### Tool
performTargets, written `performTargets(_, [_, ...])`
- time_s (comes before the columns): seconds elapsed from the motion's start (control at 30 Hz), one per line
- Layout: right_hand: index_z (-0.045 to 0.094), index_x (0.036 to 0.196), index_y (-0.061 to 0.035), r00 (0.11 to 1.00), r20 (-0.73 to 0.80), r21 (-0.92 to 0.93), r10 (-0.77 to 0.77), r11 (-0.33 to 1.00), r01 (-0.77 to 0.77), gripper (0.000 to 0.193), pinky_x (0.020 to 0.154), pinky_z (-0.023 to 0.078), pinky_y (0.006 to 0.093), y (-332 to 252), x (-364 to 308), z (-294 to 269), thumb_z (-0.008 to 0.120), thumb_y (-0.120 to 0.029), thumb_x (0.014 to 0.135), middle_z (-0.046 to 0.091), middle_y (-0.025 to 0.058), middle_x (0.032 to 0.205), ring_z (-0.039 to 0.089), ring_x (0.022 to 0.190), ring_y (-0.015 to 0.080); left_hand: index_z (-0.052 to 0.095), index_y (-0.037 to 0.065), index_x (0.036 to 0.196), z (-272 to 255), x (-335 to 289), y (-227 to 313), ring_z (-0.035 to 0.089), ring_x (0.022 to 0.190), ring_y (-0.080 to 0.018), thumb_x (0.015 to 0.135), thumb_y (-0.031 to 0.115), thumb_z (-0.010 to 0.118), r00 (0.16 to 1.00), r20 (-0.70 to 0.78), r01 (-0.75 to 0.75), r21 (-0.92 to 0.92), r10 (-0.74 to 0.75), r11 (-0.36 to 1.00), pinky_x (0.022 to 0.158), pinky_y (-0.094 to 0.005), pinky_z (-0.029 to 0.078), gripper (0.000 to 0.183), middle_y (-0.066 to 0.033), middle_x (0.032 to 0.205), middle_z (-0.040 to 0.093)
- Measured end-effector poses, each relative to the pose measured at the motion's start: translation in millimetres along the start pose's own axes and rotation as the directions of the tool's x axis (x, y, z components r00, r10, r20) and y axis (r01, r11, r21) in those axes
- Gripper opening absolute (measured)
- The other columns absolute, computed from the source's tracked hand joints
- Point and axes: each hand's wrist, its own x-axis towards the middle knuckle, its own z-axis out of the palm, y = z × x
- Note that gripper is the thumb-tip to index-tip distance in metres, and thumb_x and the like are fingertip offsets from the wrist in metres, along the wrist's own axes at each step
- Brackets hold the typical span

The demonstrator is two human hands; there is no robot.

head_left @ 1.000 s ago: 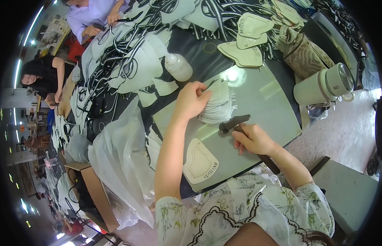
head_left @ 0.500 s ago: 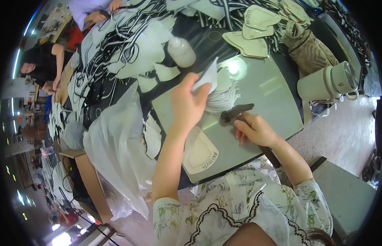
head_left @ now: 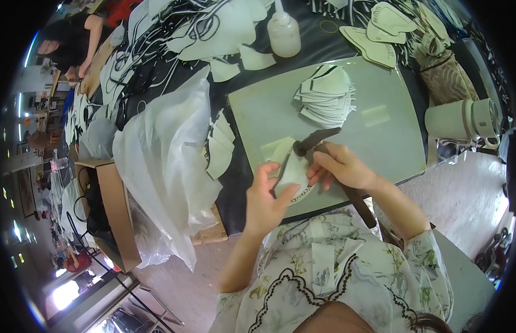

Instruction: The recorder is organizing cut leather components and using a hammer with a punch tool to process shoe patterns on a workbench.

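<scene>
My left hand (head_left: 264, 201) pinches a white cut piece (head_left: 294, 173), thin and dark along one edge, between thumb and fingers. The piece lies over a cream pattern card (head_left: 281, 151) with handwriting on it, partly hidden beneath. Close beside it, my right hand (head_left: 342, 167) is closed round a hammer (head_left: 320, 139) with a dark head and a long dark handle running back toward me. The right fingertips come close to the white piece; I cannot tell whether they touch it. Farther off on the pale green board (head_left: 391, 139), a fanned stack of similar white pieces (head_left: 327, 100) lies flat.
A white squeeze bottle (head_left: 284, 38) stands beyond the board. More pattern cards (head_left: 374, 47) lie at the far right, near a pale tumbler (head_left: 460, 119). Left of the board are loose white pieces (head_left: 220, 145), a plastic bag (head_left: 169, 144) and a cardboard box (head_left: 116, 216). Another person works far left.
My left hand has come down toward me with the white piece, from beside the stack to the pattern card. The right hand still holds the hammer. The whole view has shifted.
</scene>
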Motion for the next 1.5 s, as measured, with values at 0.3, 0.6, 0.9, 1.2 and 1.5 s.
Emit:
performTargets(0.3, [0.051, 0.112, 0.0064, 0.998, -0.06, -0.032, -0.011, 0.999, 0.009, 0.029, 0.057, 0.056, 0.0271, -3, -3, 3, 0.044, -0.021, 0.105, 0.067, 0.012, 0.088, 0.07, 0.077, 0.0165, 0.043, -0.002, 0.121, -1, 5, 4, 0.068, 0.077, -0.0132, 0.082, 0.006, 0.074, 1.0, 0.02, 0.015, 0.18, -0.019, 0.984, 0.068, -0.0258, 0.052, 0.05, -0.0163, 0.086, 0.073])
performTargets(0.6, [0.053, 0.11, 0.0066, 0.998, -0.062, -0.032, -0.024, 0.999, 0.022, 0.029, 0.057, 0.057, 0.027, -3, -3, 3, 0.045, -0.021, 0.105, 0.067, 0.0122, 0.087, 0.07, 0.077, 0.0157, 0.043, 0.0, 0.118, 3, 5, -2, 0.068, 0.067, -0.0316, 0.081, 0.01, 0.073, 0.999, -0.039, -0.021, 0.143, 0.027, 0.99, 0.06, -0.0333, 0.05, 0.05, -0.018, 0.077, 0.067])
performTargets(0.9, [0.049, 0.118, 0.0076, 0.999, -0.034, -0.089, 0.014, 0.996, -0.017, 0.028, 0.065, 0.057, 0.0266, -5, -2, 8, 0.043, -0.016, 0.104, 0.069, 0.0122, 0.092, 0.07, 0.081, 0.0162, 0.043, 0.001, 0.117, 5, 5, 0, 0.067, 0.073, -0.0383, 0.079, 0.012, 0.075, 0.999, 0.005, -0.048, 0.343, 0.049, 0.938, 0.063, -0.0407, 0.051, 0.051, -0.0197, 0.08, 0.065])
performTargets(1.2, [0.051, 0.116, 0.0084, 0.982, 0.008, -0.341, -0.188, 0.923, 0.179, 0.027, 0.072, 0.058, 0.0314, -6, 5, 17, 0.049, -0.014, 0.101, 0.072, 0.0157, 0.091, 0.072, 0.081, 0.019, 0.05, -0.002, 0.11, -20, 0, 3, 0.066, 0.068, -0.0263, 0.079, 0.009, 0.075, 0.995, -0.087, 0.074, 0.306, -0.049, 0.949, 0.064, -0.034, 0.052, 0.041, -0.0173, 0.082, 0.066])
performTargets(1.5, [0.051, 0.104, 0.0088, 0.977, -0.024, -0.339, -0.21, 0.921, 0.19, 0.02, 0.071, 0.057, 0.0308, -5, 6, 21, 0.05, -0.011, 0.101, 0.072, 0.0159, 0.088, 0.072, 0.079, 0.0195, 0.05, -0.002, 0.106, -28, 3, -1, 0.063, 0.061, -0.0142, 0.08, 0.005, 0.073, 0.992, -0.061, 0.123, 0.168, -0.114, 0.978, 0.059, -0.0268, 0.05, 0.035, -0.0086, 0.073, 0.066])
